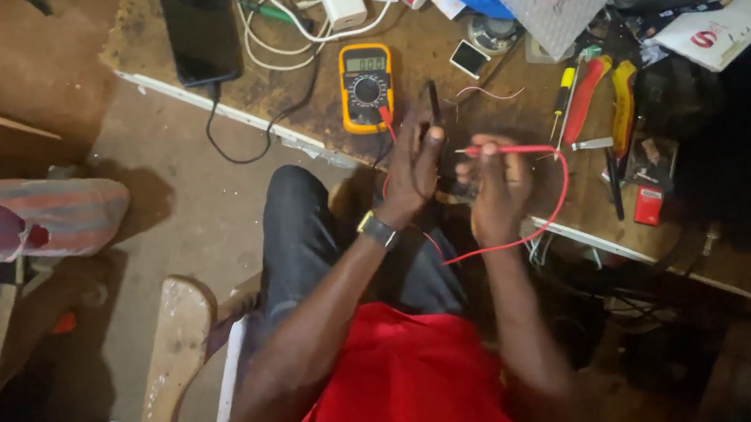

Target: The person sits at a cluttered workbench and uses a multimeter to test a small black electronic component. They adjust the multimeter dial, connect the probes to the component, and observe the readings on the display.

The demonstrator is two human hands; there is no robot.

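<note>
At the workbench edge, the left hand (413, 169) grips a slim black probe (434, 104) upright; the right hand (497, 188) pinches a thin red probe (507, 149) horizontally, near the yellow digital multimeter (366, 86) on the worn wooden bench (434, 58).

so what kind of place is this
Probably a small electronics repair bench. A yellow multimeter sits on a worn, cluttered worktable; the right hand holds its red probe, the left hand a black probe. Pliers and cables lie nearby.
</note>
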